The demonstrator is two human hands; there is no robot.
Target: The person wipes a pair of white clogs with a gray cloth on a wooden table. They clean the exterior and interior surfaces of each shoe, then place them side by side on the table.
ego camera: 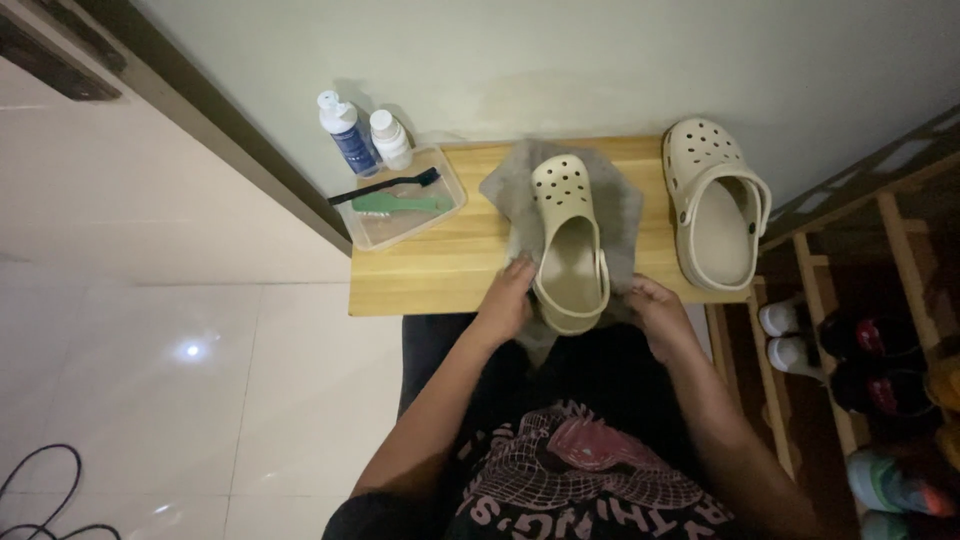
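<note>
Left hand (pixel 507 298) grips the near left edge of the grey cloth (pixel 620 215), fingers curled on it; right hand (pixel 657 312) pinches the cloth's near right edge. Between them, a cream clog (pixel 567 240) sits on that cloth, mid-table. Right: second clog (pixel 717 205). Far left: clear tray (pixel 385 232) with brushes, two bottles (pixel 350 134) behind.

Both hands (pixel 580 305) grip grey cloth (pixel 620 210) under a beige clog (pixel 568 240).
</note>
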